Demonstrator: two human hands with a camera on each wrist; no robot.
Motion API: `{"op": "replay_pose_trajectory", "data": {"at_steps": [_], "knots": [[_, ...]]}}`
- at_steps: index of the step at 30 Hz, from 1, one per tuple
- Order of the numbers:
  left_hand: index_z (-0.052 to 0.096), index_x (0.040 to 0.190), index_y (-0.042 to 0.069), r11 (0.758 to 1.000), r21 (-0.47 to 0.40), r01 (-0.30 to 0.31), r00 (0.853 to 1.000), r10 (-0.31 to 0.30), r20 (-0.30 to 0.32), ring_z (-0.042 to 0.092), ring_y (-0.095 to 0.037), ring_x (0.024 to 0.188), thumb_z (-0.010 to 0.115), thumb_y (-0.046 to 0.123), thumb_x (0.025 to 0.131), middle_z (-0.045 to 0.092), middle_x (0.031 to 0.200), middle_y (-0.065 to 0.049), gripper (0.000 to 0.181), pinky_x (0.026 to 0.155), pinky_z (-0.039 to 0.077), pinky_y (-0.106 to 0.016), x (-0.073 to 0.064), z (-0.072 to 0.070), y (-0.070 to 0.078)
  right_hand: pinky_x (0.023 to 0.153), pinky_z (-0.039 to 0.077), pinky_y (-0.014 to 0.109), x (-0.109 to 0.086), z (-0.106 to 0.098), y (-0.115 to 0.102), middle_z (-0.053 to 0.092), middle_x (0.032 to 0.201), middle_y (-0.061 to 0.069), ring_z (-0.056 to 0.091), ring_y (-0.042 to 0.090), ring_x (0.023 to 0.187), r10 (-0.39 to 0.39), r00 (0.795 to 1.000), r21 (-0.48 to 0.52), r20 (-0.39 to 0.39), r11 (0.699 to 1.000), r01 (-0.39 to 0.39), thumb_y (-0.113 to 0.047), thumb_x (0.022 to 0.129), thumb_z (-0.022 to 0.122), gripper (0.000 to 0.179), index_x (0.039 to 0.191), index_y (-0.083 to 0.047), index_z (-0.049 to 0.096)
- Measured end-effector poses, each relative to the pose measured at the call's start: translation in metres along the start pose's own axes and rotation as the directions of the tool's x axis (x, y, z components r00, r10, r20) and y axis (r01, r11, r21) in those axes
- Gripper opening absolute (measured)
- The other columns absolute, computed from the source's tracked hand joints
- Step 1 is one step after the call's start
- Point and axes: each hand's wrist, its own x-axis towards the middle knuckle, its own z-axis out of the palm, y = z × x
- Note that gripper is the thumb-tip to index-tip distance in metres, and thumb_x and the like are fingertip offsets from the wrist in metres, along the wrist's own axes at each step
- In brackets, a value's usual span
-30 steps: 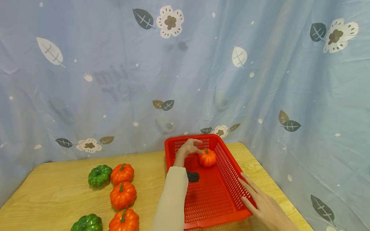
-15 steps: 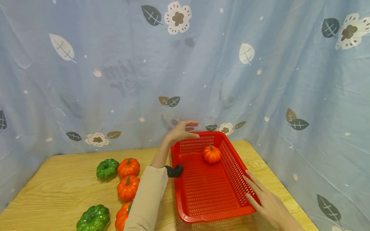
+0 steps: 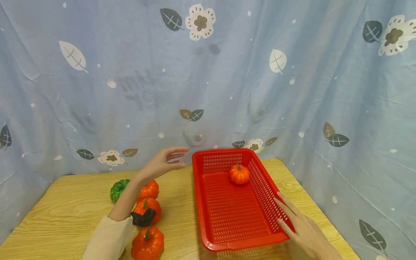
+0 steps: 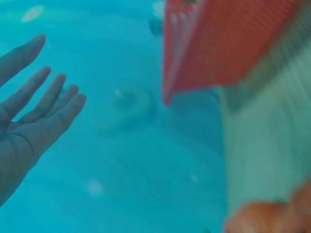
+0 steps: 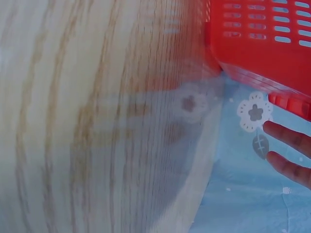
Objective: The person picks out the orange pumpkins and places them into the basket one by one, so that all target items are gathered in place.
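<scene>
My left hand [image 3: 162, 164] hangs in the air over the back of the table, left of the basket, its fingers extended and apart with nothing in them. In the left wrist view the same hand [image 4: 36, 121] shows a bare palm. My right hand [image 3: 302, 229] rests its spread fingers on the right rim of a red plastic basket [image 3: 208, 202]. A small orange pumpkin [image 3: 239, 174] sits inside near the basket's back. Below the left arm are three more orange pumpkins [image 3: 147, 243] in a column, partly covered. A green pumpkin [image 3: 118, 189] shows beside the arm.
The wooden table [image 3: 74, 202] ends at a blue patterned curtain [image 3: 156, 79] along the back and right. A black strap-on device [image 3: 144, 217] on the left wrist hides part of the middle orange pumpkin.
My left hand has risen out of the basket and swung left above the table pumpkins. The orange pumpkin stays in the basket. My right hand remains at the rim.
</scene>
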Motion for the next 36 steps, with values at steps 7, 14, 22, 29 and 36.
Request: {"op": "replay_pose_trajectory", "data": {"at_steps": [7, 14, 22, 29, 36], "knots": [[0.043, 0.141, 0.0, 0.996, 0.08, 0.039, 0.999, -0.037, -0.027, 0.032, -0.041, 0.136, 0.062, 0.014, 0.094, 0.038, 0.147, -0.02, 0.052, 0.1, 0.043, -0.045, -0.04, -0.024, -0.037, 0.054, 0.046, 0.027, -0.002, 0.0, 0.001, 0.043, 0.147, 0.002, 0.061, 0.008, 0.07, -0.055, 0.998, -0.018, -0.029, 0.998, 0.054, -0.026, 0.09, 0.065, 0.051, 0.137, -0.011, 0.053], [0.041, 0.141, -0.001, 0.992, 0.115, 0.057, 0.998, -0.054, -0.029, 0.032, -0.046, 0.134, 0.063, 0.02, 0.094, 0.038, 0.145, -0.025, 0.057, 0.099, 0.044, -0.046, -0.062, -0.04, -0.057, 0.053, 0.043, 0.024, -0.003, -0.003, -0.001, 0.045, 0.145, 0.001, 0.053, 0.004, 0.064, 0.008, 1.0, -0.046, 0.014, 0.999, -0.007, -0.031, 0.09, 0.064, 0.051, 0.137, -0.014, 0.055], [0.037, 0.145, 0.001, 0.996, 0.002, 0.095, 0.996, -0.095, 0.003, 0.033, -0.03, 0.137, 0.061, 0.01, 0.094, 0.038, 0.148, -0.018, 0.058, 0.105, 0.037, -0.037, -0.082, -0.057, -0.101, 0.054, 0.044, 0.024, -0.005, -0.006, -0.004, 0.043, 0.147, 0.001, 0.054, 0.006, 0.067, 0.11, 0.988, -0.037, 0.106, 0.994, -0.106, -0.036, 0.092, 0.061, 0.053, 0.139, -0.015, 0.052], [0.028, 0.148, -0.003, 0.987, -0.135, 0.089, 0.992, -0.077, 0.095, 0.04, 0.004, 0.128, 0.059, 0.002, 0.093, 0.039, 0.149, -0.005, 0.063, 0.1, 0.04, -0.02, -0.103, -0.068, -0.113, 0.057, 0.046, 0.024, -0.005, -0.005, -0.006, 0.039, 0.149, 0.001, 0.059, 0.009, 0.079, 0.136, 0.976, -0.016, 0.17, 0.991, -0.136, -0.042, 0.095, 0.056, 0.055, 0.142, -0.016, 0.048], [0.029, 0.149, 0.0, 0.983, -0.13, 0.133, 0.986, -0.118, 0.115, 0.04, 0.004, 0.129, 0.056, 0.006, 0.096, 0.023, 0.153, -0.023, 0.061, 0.097, 0.043, -0.019, -0.112, -0.074, -0.097, 0.06, 0.05, 0.028, -0.005, -0.007, -0.006, 0.04, 0.148, 0.001, 0.06, 0.013, 0.087, 0.144, 0.98, -0.04, 0.138, 0.989, -0.139, -0.042, 0.094, 0.057, 0.054, 0.141, -0.016, 0.049]]}}
